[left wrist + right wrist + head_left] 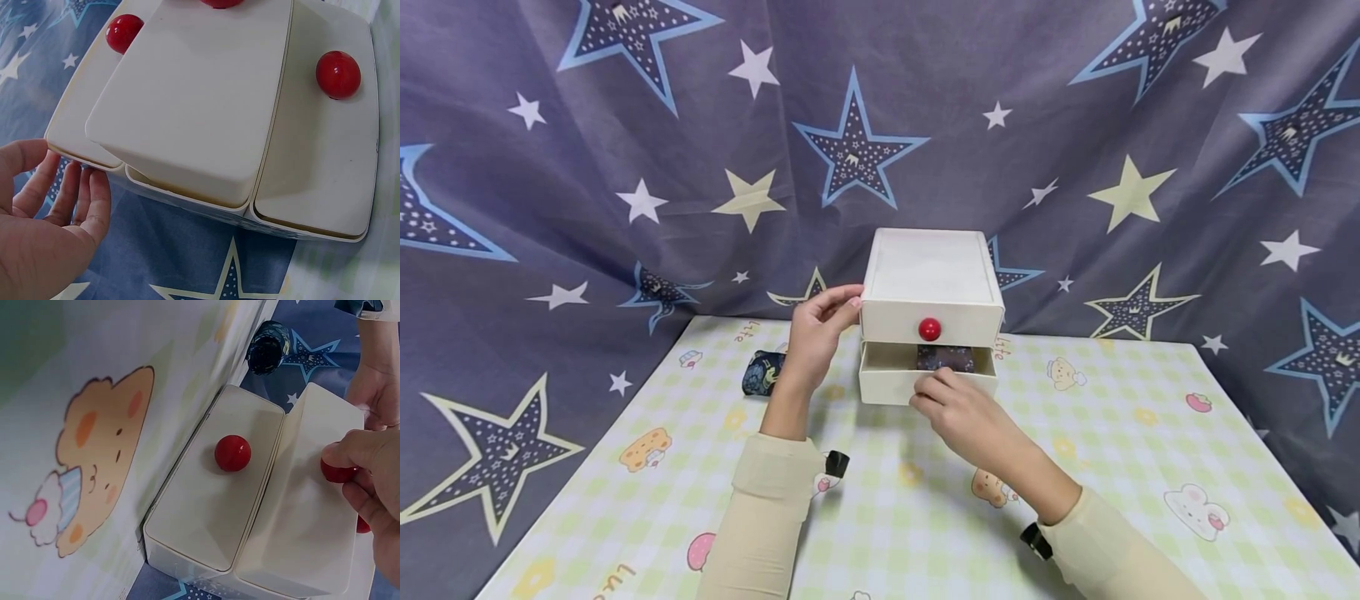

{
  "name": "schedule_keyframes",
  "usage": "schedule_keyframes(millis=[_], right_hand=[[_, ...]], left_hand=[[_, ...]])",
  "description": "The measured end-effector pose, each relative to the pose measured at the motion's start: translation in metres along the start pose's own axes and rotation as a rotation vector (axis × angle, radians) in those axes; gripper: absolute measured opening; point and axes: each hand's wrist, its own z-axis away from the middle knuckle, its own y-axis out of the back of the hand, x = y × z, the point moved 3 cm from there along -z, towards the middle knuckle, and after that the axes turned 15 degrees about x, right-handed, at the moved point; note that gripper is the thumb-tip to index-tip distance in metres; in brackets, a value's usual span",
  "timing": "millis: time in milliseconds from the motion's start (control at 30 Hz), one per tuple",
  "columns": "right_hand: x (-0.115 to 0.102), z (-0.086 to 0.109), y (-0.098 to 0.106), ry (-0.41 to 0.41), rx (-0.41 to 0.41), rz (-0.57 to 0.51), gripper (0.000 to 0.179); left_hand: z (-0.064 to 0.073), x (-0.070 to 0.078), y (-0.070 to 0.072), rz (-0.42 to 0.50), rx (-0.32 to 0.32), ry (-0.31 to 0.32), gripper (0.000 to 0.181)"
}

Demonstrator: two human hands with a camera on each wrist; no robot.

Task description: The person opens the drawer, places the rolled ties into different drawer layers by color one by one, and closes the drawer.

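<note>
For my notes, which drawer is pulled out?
The middle drawer, its red knob held by the right hand; the top drawer and bottom drawer are closed.

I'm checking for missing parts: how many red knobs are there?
3: top knob, middle knob on the open drawer, held by the right hand, and bottom knob. The head view hides the last two.

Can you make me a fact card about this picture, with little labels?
Furniture: white drawer box, three drawers
Pulled open: middle drawer
Closed: top drawer, bottom drawer
Inside: dark patterned thing, can't tell what
Right hand: pinches the middle drawer's red knob
Left hand: touches the box's upper left edge
Left on table: dark patterned tube
Behind: starry cloth
</note>
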Motion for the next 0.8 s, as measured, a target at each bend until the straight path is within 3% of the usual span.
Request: schedule_keyframes(millis=[800], right_hand=[[0.012, -0.002, -0.009, -0.057, 0.021, -0.050, 0.015]], left_hand=[[0.000, -0.001, 0.000, 0.021, 0.001, 0.004, 0.030]])
